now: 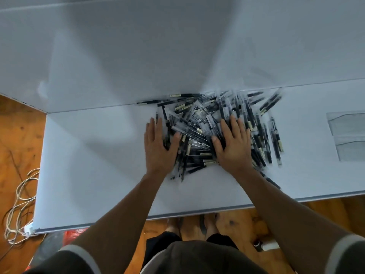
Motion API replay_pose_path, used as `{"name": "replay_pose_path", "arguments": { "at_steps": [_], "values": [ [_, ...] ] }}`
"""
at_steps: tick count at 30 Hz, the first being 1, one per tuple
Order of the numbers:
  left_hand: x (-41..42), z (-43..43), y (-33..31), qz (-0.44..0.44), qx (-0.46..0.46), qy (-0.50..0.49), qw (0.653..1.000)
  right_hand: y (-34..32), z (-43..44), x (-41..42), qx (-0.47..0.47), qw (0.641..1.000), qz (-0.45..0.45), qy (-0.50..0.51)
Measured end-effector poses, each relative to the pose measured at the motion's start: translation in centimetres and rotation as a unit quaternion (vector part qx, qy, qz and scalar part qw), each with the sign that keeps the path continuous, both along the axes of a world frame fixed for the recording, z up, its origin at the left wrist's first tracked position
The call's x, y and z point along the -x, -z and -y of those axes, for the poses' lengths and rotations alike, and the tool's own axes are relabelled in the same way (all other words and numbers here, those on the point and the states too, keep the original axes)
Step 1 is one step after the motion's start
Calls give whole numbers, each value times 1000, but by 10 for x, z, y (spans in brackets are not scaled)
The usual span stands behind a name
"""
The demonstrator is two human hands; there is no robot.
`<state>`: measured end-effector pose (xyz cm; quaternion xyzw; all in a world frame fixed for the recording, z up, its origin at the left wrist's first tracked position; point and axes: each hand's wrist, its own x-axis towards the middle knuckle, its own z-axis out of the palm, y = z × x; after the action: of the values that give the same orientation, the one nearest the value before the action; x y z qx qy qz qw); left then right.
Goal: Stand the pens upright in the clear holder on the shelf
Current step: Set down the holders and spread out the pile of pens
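One heap of pens (pixel 213 125) too many to count, two hands, two clear holders (pixel 347 123).

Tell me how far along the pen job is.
Nothing looks done: every pen lies flat in the pile of pens, and the clear holder looks empty. The left hand and right hand rest flat on the pile, gripping none. All the standing is left.
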<state>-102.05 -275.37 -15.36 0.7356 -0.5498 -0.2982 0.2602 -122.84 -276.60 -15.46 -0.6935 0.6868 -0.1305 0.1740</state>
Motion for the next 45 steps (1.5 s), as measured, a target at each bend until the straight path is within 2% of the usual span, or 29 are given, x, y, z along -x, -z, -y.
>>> {"name": "replay_pose_path", "arguments": {
  "at_steps": [2, 6, 10, 20, 28, 32, 35, 37, 40, 45],
  "values": [
    [-1, 0, 3, 21, -32, 2, 999, 0, -3, 2, 14, 1000, 13, -2],
    [26, -6, 6, 29, -15, 15, 999, -1, -12, 9, 55, 998, 39, 10],
    [44, -6, 4, 24, -15, 1, 1000, -1, -27, 40, 76, 996, -1, 56],
    [51, -6, 4, 13, -5, -12, 1000, 11, -92, 84, -14, 986, -22, 163],
    [58, -6, 8, 34, 4, -10, 999, 17, -42, 71, 44, 989, -23, 140],
    [56, -8, 8, -16, 18, -15, 1000, 18, -33, 72, 67, 990, 25, 124],
    [48, -14, 10, 27, 8, -15, 999, 16, -38, 87, 80, 983, 37, 160],
    [51, -16, 12, 56, -12, -4, 998, 15, -35, 99, 60, 980, 29, 187],
    [62, -12, 11, 52, -22, -5, 998, 17, -23, 107, 5, 985, 34, 169],
    [77, -8, 9, 56, -21, -6, 998, 18, -19, 104, 3, 982, 96, 165]
  ]
}}
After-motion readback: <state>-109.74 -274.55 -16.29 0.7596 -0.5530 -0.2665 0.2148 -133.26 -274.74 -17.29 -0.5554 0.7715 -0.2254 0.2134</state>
